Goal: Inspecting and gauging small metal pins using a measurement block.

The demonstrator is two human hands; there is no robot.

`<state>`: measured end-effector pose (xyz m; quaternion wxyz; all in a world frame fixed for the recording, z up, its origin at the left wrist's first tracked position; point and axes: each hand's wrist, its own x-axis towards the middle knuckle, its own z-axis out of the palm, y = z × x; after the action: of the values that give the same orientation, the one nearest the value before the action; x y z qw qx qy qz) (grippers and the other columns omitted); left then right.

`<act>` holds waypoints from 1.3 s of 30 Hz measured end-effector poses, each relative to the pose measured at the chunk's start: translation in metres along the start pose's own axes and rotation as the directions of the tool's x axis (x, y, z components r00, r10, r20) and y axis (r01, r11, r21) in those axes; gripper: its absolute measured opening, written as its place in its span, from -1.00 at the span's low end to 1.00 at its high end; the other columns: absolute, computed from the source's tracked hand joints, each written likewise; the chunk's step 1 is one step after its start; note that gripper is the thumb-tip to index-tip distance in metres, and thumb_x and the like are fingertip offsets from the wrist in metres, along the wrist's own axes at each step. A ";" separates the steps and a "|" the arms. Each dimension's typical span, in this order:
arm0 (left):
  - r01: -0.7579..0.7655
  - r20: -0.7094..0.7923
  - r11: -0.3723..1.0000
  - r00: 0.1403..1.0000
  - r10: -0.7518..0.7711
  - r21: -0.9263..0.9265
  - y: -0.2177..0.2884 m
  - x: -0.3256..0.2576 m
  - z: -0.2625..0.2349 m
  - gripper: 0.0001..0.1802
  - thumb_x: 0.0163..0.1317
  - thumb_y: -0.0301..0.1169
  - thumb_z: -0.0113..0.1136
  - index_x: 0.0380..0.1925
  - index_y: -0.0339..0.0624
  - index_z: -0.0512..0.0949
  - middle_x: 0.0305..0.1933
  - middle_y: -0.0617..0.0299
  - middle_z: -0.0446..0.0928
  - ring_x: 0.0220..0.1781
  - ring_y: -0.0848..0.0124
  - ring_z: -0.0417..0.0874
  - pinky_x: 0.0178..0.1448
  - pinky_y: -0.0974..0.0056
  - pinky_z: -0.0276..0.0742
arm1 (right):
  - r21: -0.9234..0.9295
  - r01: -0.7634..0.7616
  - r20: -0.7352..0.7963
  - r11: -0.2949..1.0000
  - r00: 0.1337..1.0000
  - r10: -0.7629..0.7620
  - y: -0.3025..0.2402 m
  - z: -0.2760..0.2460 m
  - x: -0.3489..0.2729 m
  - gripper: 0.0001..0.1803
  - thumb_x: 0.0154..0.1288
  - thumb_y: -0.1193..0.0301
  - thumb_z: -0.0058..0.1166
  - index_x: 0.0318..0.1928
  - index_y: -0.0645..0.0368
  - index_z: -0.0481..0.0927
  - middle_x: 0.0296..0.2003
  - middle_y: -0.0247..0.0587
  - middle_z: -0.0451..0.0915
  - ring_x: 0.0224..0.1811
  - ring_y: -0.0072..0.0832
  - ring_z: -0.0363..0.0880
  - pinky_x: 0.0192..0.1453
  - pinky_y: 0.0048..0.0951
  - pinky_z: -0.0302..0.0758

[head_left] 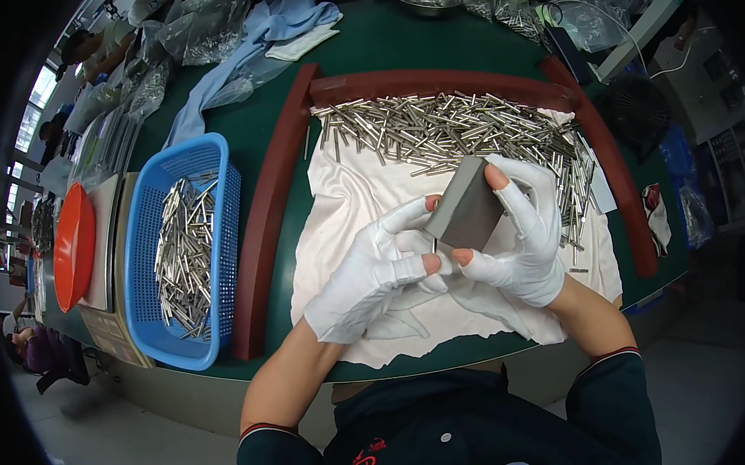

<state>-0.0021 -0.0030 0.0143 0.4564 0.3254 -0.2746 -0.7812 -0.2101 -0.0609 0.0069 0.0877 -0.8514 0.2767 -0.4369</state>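
Dark grey block (468,204) in gloved grasp, with loose metal pins to either side

Near the centre of the frame I see the dark grey block, tilted and grasped by the right hand (522,235), whose bare fingertips press its sides. The left hand (370,275) meets it from the left, fingers curved; a slim pin (435,245) shows just above its thumb, though I cannot tell whether the fingers have closed on it. Around both hands, a pale cloth (345,196) overlies the green surface (363,48) and bears a large pin pile (451,127), upper centre to right. A reddish-brown border (269,213) flanks the cloth at left, top and right. At left, a blue basket (141,270) contains a second heap (187,259); farther left is a red-orange dish (74,248). I judge the work under way, with plenty left: both heaps are sizeable. The basket may hold the finished share, but nothing visible settles which is done.
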 end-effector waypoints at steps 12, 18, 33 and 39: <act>0.022 -0.003 1.000 1.000 -0.022 0.009 -0.001 -0.001 0.002 -0.12 0.13 -0.52 0.36 0.39 -0.41 0.09 -0.28 0.12 0.64 -0.24 0.45 0.68 -0.06 0.40 0.58 | -0.009 0.024 -0.017 1.000 1.000 -0.024 0.001 -0.001 0.002 -0.08 -0.06 0.10 0.42 0.30 0.19 0.36 0.05 -0.05 0.45 -0.04 -0.20 0.43 0.02 -0.23 0.40; 0.046 0.047 0.998 0.998 -0.045 -0.036 -0.001 0.000 -0.006 -0.14 0.14 -0.54 0.33 0.40 -0.37 0.09 -0.15 0.08 0.61 -0.19 0.43 0.66 -0.09 0.38 0.60 | -0.038 0.046 -0.051 0.998 0.998 -0.048 0.005 0.002 -0.004 -0.10 -0.04 0.07 0.40 0.29 0.20 0.37 0.05 -0.03 0.46 -0.04 -0.19 0.44 -0.01 -0.22 0.41; 0.024 0.033 0.992 0.999 -0.020 -0.124 0.003 -0.005 0.003 -0.10 0.14 -0.46 0.36 0.42 -0.28 0.06 -0.25 0.11 0.64 -0.23 0.44 0.66 -0.10 0.38 0.59 | -0.110 0.136 -0.086 0.985 0.986 -0.145 0.003 -0.001 -0.001 -0.12 -0.03 0.06 0.39 0.27 0.21 0.38 0.05 0.00 0.46 -0.03 -0.16 0.44 0.01 -0.18 0.40; 0.024 -0.035 0.996 0.999 -0.027 -0.088 0.002 -0.003 -0.001 -0.02 0.09 -0.42 0.43 0.44 -0.19 0.05 -0.33 0.14 0.62 -0.40 0.47 0.61 -0.23 0.46 0.51 | -0.049 0.023 -0.076 0.999 0.997 -0.026 0.008 -0.007 -0.001 -0.09 -0.09 0.18 0.44 0.29 0.21 0.36 0.10 0.00 0.41 0.03 -0.19 0.41 0.04 -0.21 0.41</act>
<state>0.0009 -0.0014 0.0160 0.4652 0.3229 -0.2277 -0.7922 -0.2191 -0.0662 0.0070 0.0513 -0.8392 0.2797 -0.4635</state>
